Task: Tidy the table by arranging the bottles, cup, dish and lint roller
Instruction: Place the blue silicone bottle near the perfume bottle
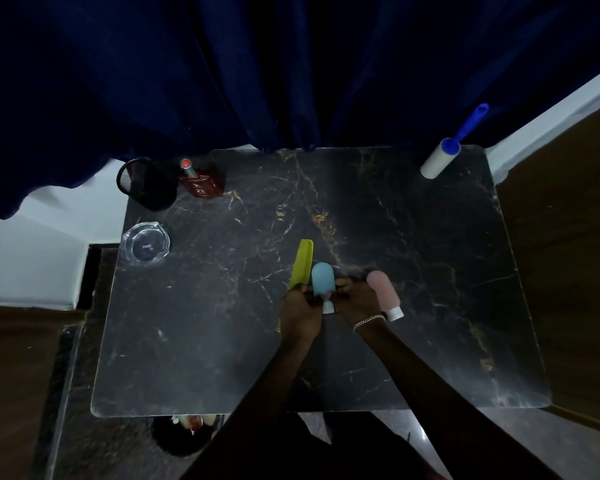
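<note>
Both hands meet near table centre. Left hand (300,306) and right hand (355,299) pinch the pale blue soft bottle (323,277) from either side. A yellow-green plastic comb (300,263) lies at its 9 o'clock, a pink soft bottle (383,292) at 3 o'clock. On the black marble table (430,271): clear glass dish (146,243) at 10 o'clock, black mesh cup (146,184) and dark red square bottle (201,183) at 11 o'clock, blue-handled lint roller (445,154) at 1 o'clock.

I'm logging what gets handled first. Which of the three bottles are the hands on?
The blue bottle, gripped near its white cap by both hands. The pink bottle lies untouched beside it; the red one stands far off.
</note>
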Demonstrator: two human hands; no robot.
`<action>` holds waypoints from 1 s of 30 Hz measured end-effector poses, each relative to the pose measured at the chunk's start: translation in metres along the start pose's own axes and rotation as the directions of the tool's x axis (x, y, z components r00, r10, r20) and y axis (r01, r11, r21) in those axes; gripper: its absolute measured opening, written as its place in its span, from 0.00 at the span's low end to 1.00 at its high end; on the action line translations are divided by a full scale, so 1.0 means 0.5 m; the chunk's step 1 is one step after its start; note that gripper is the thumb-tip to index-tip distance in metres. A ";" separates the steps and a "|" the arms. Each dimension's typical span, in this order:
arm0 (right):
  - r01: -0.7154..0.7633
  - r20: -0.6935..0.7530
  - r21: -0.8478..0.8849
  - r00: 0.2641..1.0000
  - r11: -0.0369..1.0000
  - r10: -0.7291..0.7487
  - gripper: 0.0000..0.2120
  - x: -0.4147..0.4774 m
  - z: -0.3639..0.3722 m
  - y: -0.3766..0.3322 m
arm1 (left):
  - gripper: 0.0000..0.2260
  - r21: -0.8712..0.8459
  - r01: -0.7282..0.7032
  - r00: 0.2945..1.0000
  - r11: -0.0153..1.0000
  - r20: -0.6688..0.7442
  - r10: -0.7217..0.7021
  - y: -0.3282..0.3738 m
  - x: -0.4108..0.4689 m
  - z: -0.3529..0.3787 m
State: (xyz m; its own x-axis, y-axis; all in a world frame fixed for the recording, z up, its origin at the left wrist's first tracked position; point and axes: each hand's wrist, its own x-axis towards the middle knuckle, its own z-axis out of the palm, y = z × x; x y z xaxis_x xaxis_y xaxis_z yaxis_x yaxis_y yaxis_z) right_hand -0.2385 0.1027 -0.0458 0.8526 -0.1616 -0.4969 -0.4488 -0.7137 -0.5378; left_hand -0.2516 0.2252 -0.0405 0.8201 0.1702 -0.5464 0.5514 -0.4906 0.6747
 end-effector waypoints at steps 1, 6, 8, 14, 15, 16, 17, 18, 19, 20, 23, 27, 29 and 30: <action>0.003 -0.004 -0.002 1.000 1.000 -0.003 0.11 -0.001 0.002 -0.006 | 0.09 -0.007 0.004 1.000 1.000 -0.004 -0.004 -0.002 0.001 -0.006; 0.021 -0.011 0.019 1.000 1.000 -0.021 0.10 0.001 0.019 -0.060 | 0.10 -0.088 0.023 0.999 0.996 -0.037 -0.026 -0.015 0.017 -0.060; 0.040 -0.043 0.095 0.998 0.995 -0.036 0.10 0.004 0.034 -0.094 | 0.07 -0.144 0.012 0.998 0.990 -0.055 -0.020 -0.021 0.024 -0.096; 0.054 0.027 0.258 0.998 0.965 -0.063 0.14 0.028 0.088 -0.213 | 0.12 -0.182 -0.044 0.989 0.982 -0.145 0.017 -0.045 0.069 -0.217; 0.068 0.028 0.288 0.996 0.955 -0.079 0.13 0.033 0.098 -0.235 | 0.12 -0.195 -0.065 0.987 0.979 -0.159 0.034 -0.049 0.079 -0.240; 0.100 0.007 0.305 0.994 0.947 -0.107 0.12 0.038 0.109 -0.255 | 0.12 -0.211 -0.081 0.986 0.974 -0.162 0.047 -0.052 0.087 -0.262; 0.129 -0.012 0.318 0.991 0.939 -0.132 0.11 0.044 0.118 -0.275 | 0.11 -0.230 -0.090 0.985 0.969 -0.163 0.053 -0.054 0.096 -0.284; 0.147 -0.016 0.331 0.989 0.932 -0.150 0.11 0.050 0.127 -0.294 | 0.09 -0.249 -0.099 0.985 0.964 -0.164 0.059 -0.057 0.107 -0.303; 0.158 -0.011 0.337 0.986 0.928 -0.164 0.12 0.056 0.133 -0.312 | 0.08 -0.263 -0.113 0.983 0.958 -0.171 0.069 -0.059 0.117 -0.320; 0.166 0.000 0.328 0.984 0.930 -0.176 0.12 0.065 0.143 -0.331 | 0.09 -0.268 -0.127 0.980 0.955 -0.184 0.078 -0.061 0.130 -0.338; 0.159 0.021 0.300 0.985 0.941 -0.173 0.11 0.095 0.167 -0.383 | 0.12 -0.268 -0.148 0.972 0.952 -0.217 0.090 -0.066 0.174 -0.382; 0.215 -0.017 0.143 0.976 0.966 -0.215 0.11 0.137 0.205 -0.442 | 0.13 -0.196 -0.145 0.971 0.970 -0.218 0.102 -0.067 0.234 -0.424; 0.265 -0.075 0.021 0.962 0.964 -0.263 0.09 0.153 0.224 -0.460 | 0.13 -0.142 -0.124 0.971 0.982 -0.219 0.091 -0.066 0.255 -0.436; 0.285 -0.101 -0.003 0.953 0.958 -0.284 0.08 0.159 0.234 -0.465 | 0.13 -0.119 -0.125 0.970 0.985 -0.225 0.096 -0.065 0.264 -0.441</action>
State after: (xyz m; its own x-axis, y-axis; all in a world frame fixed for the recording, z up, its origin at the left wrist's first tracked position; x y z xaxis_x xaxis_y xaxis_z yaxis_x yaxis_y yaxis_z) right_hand -0.0976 0.3357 -0.0399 0.9674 -0.0199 -0.2525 -0.1861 -0.7321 -0.6553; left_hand -0.1275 0.4521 -0.0254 0.8823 0.3102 -0.3539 0.4592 -0.4026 0.7919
